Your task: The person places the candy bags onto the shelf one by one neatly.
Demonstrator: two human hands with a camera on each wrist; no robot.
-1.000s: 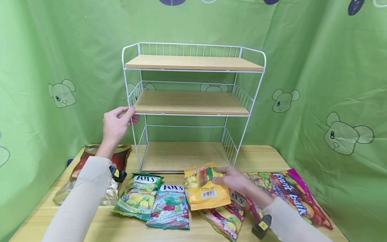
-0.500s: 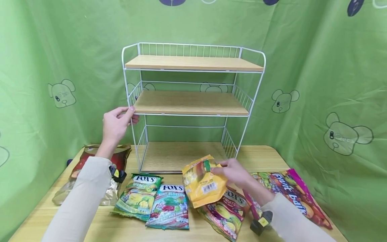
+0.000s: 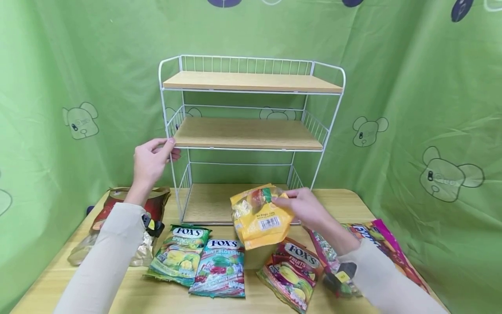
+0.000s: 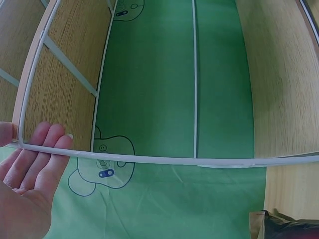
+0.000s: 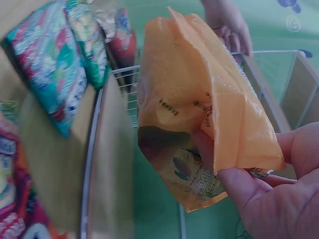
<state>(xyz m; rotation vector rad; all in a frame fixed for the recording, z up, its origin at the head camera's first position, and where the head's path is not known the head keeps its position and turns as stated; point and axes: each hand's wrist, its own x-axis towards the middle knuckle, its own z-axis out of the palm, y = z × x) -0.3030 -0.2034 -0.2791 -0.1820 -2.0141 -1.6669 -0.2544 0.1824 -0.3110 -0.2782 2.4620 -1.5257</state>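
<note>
My left hand grips the left front post of a white wire rack at the middle shelf's corner. Seen from the left wrist, its fingers lie under the shelf, with the thumb at its front edge. My right hand pinches the right edge of a yellow snack bag with fruit pictures and a barcode. The bag is tilted and overlaps the front of the bottom shelf. From the right wrist, thumb and fingers hold one edge of the yellow bag.
On the wooden table lie a green Fox's bag, a teal one and a red one. A Fruit balk bag is partly behind the right arm. Brown-and-red bags lie behind the left arm.
My right hand has lifted the yellow bag up and back toward the bottom shelf, uncovering the red Fox's bag. The left hand has stayed on the rack.
</note>
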